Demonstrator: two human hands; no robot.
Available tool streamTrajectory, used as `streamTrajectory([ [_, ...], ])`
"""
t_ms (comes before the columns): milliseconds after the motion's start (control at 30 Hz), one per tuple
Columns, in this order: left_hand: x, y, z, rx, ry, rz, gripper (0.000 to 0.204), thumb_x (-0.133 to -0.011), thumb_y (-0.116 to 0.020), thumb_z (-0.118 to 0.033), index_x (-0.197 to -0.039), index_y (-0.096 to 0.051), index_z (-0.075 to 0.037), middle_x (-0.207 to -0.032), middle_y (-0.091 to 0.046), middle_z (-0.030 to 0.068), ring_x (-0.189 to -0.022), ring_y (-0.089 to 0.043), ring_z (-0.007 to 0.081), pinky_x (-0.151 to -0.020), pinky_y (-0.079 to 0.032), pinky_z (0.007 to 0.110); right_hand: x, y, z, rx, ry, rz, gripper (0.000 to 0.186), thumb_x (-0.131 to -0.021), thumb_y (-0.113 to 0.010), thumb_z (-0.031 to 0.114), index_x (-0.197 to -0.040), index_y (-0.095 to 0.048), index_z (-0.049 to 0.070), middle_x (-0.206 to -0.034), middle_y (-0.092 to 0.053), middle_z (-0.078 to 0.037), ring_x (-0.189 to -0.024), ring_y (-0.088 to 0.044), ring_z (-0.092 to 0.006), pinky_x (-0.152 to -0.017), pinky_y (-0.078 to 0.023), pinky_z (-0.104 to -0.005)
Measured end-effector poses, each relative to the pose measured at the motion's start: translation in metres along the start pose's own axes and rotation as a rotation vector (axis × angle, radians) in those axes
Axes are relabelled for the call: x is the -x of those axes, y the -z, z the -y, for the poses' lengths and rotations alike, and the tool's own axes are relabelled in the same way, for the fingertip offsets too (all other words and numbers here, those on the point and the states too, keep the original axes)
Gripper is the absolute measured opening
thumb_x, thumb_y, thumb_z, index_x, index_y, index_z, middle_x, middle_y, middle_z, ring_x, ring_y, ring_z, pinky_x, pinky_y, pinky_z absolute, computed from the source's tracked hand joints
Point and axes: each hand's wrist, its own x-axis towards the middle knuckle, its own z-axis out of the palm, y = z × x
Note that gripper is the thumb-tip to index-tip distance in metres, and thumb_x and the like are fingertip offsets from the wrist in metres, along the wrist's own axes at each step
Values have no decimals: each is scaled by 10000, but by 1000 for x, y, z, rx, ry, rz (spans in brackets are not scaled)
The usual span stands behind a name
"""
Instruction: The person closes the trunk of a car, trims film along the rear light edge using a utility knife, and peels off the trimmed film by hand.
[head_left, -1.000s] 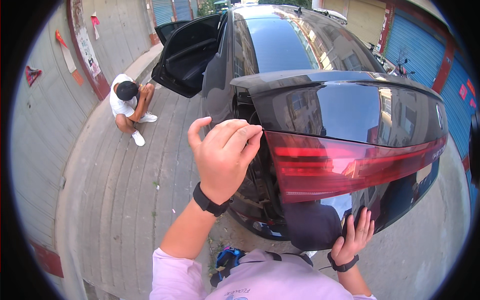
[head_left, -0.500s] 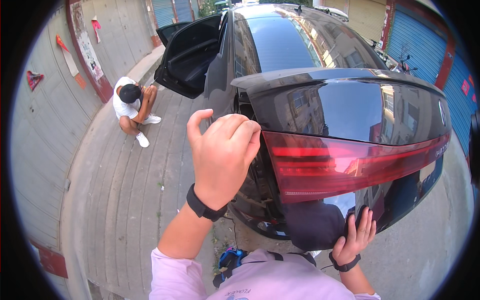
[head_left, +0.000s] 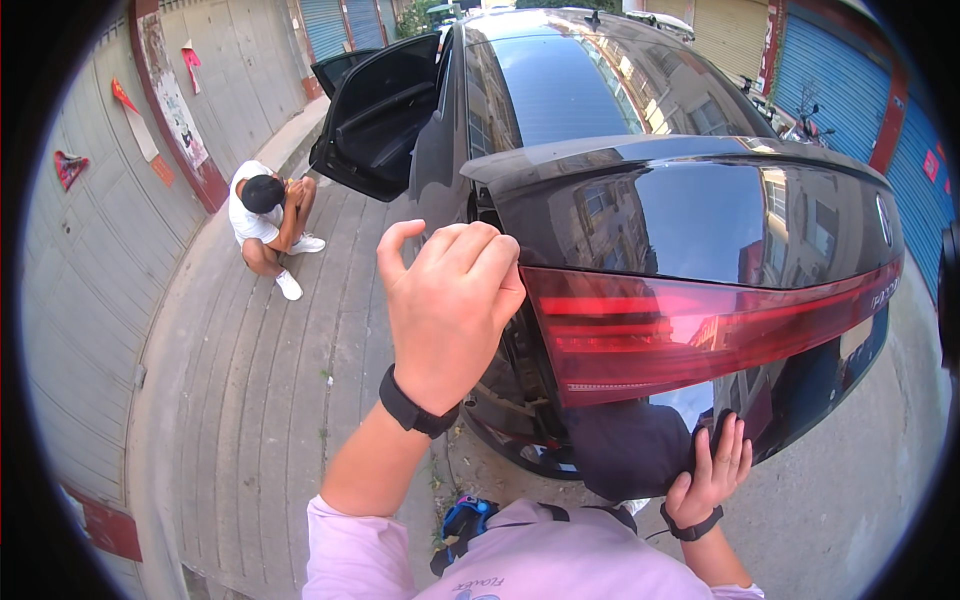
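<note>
My left hand (head_left: 455, 310) is at the upper left corner of the red tail light (head_left: 690, 320) on the black car's trunk lid (head_left: 690, 215). Its thumb and index finger are pinched at that edge, little finger curled up; what lies between the fingertips is hidden. Left of the light, a dark gap shows black inner parts (head_left: 510, 390). My right hand (head_left: 705, 480) lies with fingers apart against the glossy lower panel (head_left: 790, 400), below the light.
A person in white (head_left: 262, 210) squats left of the car near grey metal gates (head_left: 120, 280). The car's rear door (head_left: 370, 120) stands open. A concrete pavement (head_left: 260, 420) runs alongside. Blue roller shutters (head_left: 830, 90) and a motorbike (head_left: 800, 130) are at right.
The view has shifted slightly, so the squatting person appears a little lower and farther right. My left hand has moved slightly at the light's corner; my right hand stays against the panel.
</note>
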Motion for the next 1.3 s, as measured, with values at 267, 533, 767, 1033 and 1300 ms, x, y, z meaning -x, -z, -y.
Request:
streamTrajectory([
  [267,10,-3,-4,36,47,-57,129,-716,-672,-108,-814,-589,-124,-842,-604,-23,-859,-586,148,-923,-313,409,13,-7,-4,-7,17,21,505,-886,-326,326,-1249,-540,48,-1375,-410,-290,-1300,-365,-434,-1082,-188,-521],
  [533,64,62,48,98,320,292,77,-765,-691,-96,-759,-618,-72,-753,-612,3,-769,-587,186,-940,-328,376,64,-43,-20,-7,31,80,510,-893,-364,305,-1358,-422,105,-1428,-335,-278,-1329,-310,-439,-1080,-178,-554],
  [767,204,129,96,34,548,597,132,-769,-662,-50,-893,-649,-91,-790,-625,18,-798,-595,183,-933,-347,381,132,-120,-18,-60,48,254,602,-841,-506,268,-1380,-352,49,-1478,-172,-309,-1366,-165,-483,-1092,-116,-589],
  [1033,395,128,23,242,564,1147,91,-776,-663,-221,-826,-688,-149,-771,-650,19,-791,-612,197,-903,-370,391,160,-173,-21,-23,142,653,734,-801,-609,253,-1420,-286,24,-1487,-150,-300,-1389,-165,-428,-1129,-174,-489],
  [1300,437,81,-46,333,633,1404,115,-750,-638,-219,-797,-699,-133,-774,-669,48,-793,-631,231,-815,-391,398,126,-197,-11,61,199,1178,855,-762,-632,312,-1473,-211,93,-1528,-104,-232,-1280,-423,-334,-1081,-291,-467],
])
